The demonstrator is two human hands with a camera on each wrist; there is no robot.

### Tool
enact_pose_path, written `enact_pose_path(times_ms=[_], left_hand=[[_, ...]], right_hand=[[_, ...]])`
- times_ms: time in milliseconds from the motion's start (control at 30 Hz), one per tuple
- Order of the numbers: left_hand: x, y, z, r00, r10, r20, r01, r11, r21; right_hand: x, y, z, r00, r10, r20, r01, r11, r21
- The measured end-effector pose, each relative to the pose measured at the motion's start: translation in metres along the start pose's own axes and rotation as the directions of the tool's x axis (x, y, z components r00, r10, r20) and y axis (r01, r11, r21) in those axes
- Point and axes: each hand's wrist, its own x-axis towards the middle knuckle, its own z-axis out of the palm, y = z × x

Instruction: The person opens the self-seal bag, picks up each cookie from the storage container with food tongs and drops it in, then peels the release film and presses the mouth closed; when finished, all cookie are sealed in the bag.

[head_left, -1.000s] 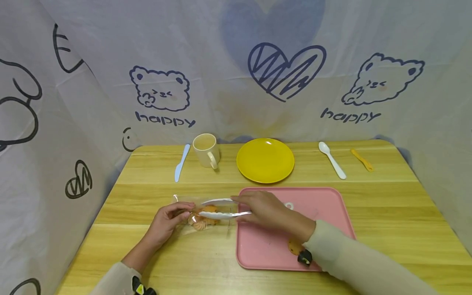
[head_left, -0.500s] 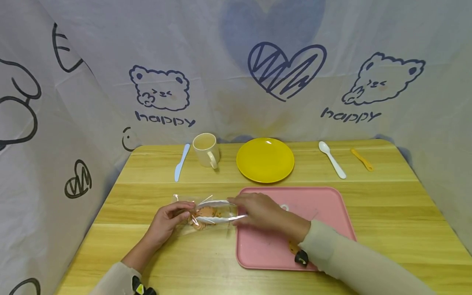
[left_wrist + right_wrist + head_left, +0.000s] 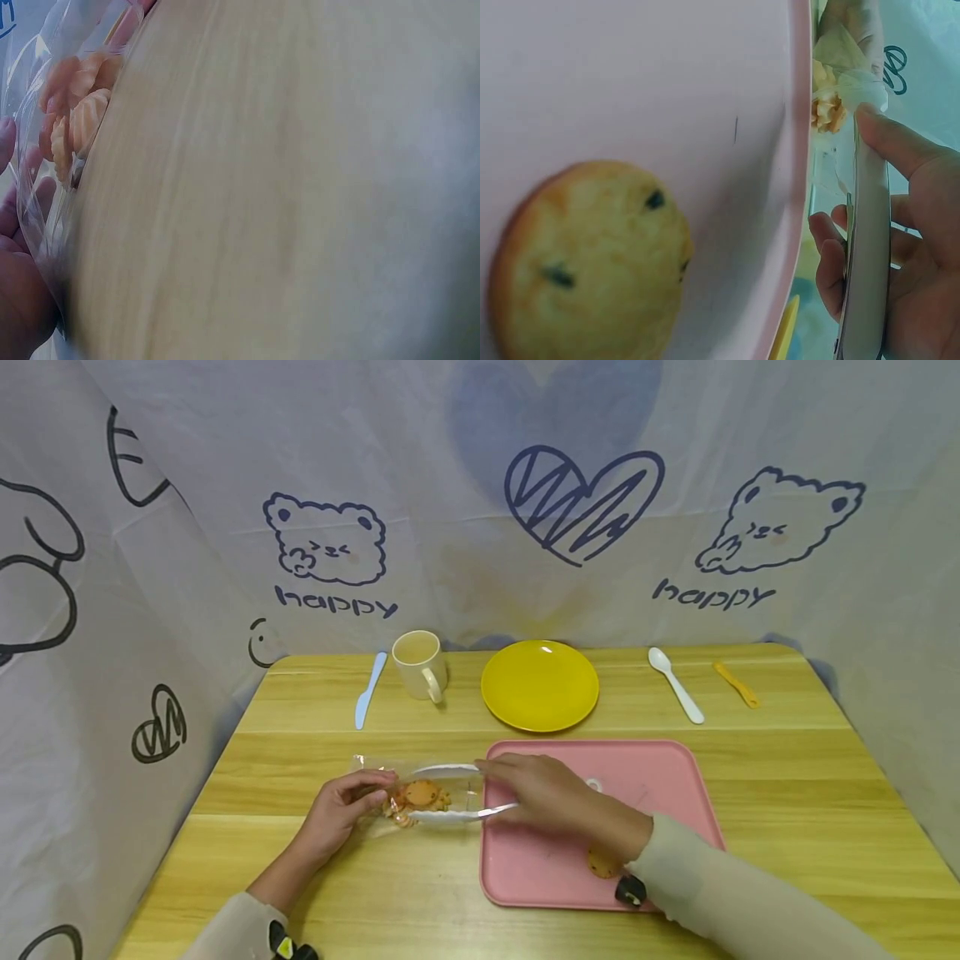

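Note:
My left hand (image 3: 345, 810) pinches the edge of a clear plastic bag (image 3: 380, 827) lying left of the pink tray. Inside are a round, dark-specked cookie (image 3: 422, 792) and ridged pale cookies (image 3: 88, 120). My right hand (image 3: 536, 785) grips white tongs (image 3: 450, 817), its thumb along one arm in the right wrist view. The tongs' arms stand apart, their tips in the bag's mouth on either side of the round cookie. Under my right wrist, another speckled cookie (image 3: 592, 270) sits on the pink tray (image 3: 525, 877). The tongs' ringed rear end is partly hidden by my hand.
At the back of the wooden table stand a light-blue knife (image 3: 370, 691), a cream mug (image 3: 416, 668) and a yellow plate (image 3: 540, 687). A white spoon (image 3: 677, 685) and a small yellow-orange utensil (image 3: 736, 685) lie at the back right. A printed cloth hangs behind.
The tongs went further left into the bag, then their arms spread wider and my right hand drew slightly back right. The round cookie now shows uncovered between the arms. My left hand stayed put.

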Motion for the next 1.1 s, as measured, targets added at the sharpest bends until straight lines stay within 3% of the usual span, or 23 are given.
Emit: enact_pose_path(times_ms=[600,1100], left_hand=[[0.0,0.003,0.001,0.999,-0.032,0.002,0.032,0.999,0.011],[0.0,0.004,0.001,0.999,-0.043,0.008,0.043,0.999,0.013]], right_hand=[[-0.048,0.013,-0.019,0.993,0.11,-0.051,-0.11,0.994,-0.001],[-0.116,0.04,-0.028,0.976,0.156,-0.149,-0.162,0.986,-0.034]])
